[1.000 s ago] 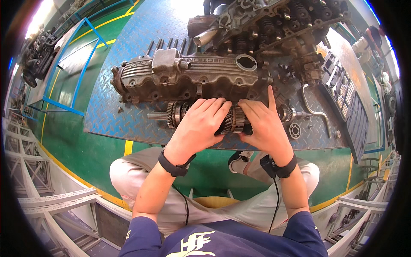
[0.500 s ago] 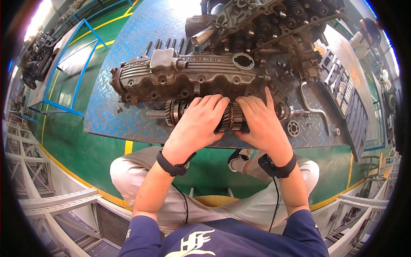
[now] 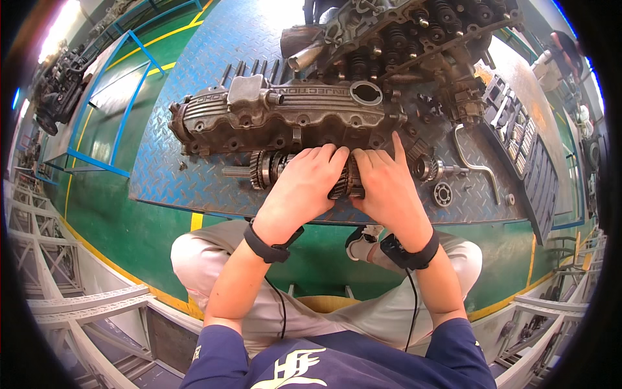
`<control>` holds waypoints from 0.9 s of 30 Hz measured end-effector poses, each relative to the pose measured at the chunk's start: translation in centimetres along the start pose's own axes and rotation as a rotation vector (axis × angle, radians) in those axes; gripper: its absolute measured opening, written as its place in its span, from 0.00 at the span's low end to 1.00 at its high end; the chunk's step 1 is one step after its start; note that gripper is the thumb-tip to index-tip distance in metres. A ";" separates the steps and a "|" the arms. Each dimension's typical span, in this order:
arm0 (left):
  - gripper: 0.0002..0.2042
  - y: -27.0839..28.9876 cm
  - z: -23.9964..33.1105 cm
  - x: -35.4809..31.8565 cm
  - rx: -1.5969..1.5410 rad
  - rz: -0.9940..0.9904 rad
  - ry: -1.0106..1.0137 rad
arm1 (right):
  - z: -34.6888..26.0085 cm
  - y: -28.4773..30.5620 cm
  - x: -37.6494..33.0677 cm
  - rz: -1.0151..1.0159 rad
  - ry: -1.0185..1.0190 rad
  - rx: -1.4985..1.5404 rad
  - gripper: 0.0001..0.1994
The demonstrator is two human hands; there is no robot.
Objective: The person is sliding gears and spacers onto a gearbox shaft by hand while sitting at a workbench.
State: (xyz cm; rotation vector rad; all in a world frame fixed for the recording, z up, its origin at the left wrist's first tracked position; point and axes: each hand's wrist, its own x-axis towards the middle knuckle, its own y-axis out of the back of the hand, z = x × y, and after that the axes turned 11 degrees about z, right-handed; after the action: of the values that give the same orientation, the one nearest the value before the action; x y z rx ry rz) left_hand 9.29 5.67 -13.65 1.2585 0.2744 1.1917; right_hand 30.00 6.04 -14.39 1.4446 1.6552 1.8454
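A metal gear shaft (image 3: 263, 170) with several toothed gears lies along the near side of the blue table. My left hand (image 3: 308, 180) is wrapped over its middle, fingers on the far side and thumb on the near side. Close beside it, my right hand (image 3: 382, 185) grips a gear further right on the shaft, its little finger sticking up and away. Between the two hands a strip of gear teeth (image 3: 342, 185) shows. The palms hide much of the shaft. Just behind lies a long brown engine valve cover (image 3: 304, 110) with a round hole.
At the far right stands a big engine cylinder head (image 3: 414, 48). Right of my hands are a small gear shaft (image 3: 431, 170), a ring bearing (image 3: 442, 194), a bent metal rod (image 3: 476, 162) and an open tool case (image 3: 518, 149). The blue diamond-plate table (image 3: 175, 194) ends close to my knees.
My right hand has shifted left, closer to my left hand, and covers more of the middle gears. My left hand has moved very slightly right, still on the shaft.
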 end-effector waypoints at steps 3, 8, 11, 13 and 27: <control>0.39 0.1 -0.5 0.0 -0.053 0.006 -0.007 | 0.5 0.1 0.2 -0.009 0.012 0.072 0.33; 0.38 0.0 -0.9 -0.1 -0.074 0.037 -0.044 | 0.6 0.3 0.4 0.002 0.012 0.098 0.34; 0.39 0.0 -1.1 -0.3 -0.075 0.049 -0.047 | 0.7 0.2 0.4 0.005 0.014 0.111 0.35; 0.39 0.1 -1.1 -0.2 -0.071 0.042 -0.048 | 0.8 0.2 0.4 0.011 0.015 0.118 0.35; 0.41 0.1 -1.5 -0.6 -0.039 0.078 -0.083 | 1.3 0.1 0.3 0.035 0.021 0.150 0.37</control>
State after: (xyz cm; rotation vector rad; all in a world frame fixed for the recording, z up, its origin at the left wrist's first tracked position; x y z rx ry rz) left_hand 7.89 6.08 -14.37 1.2914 0.1415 1.2018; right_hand 30.92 6.98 -14.35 1.5270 1.8249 1.7941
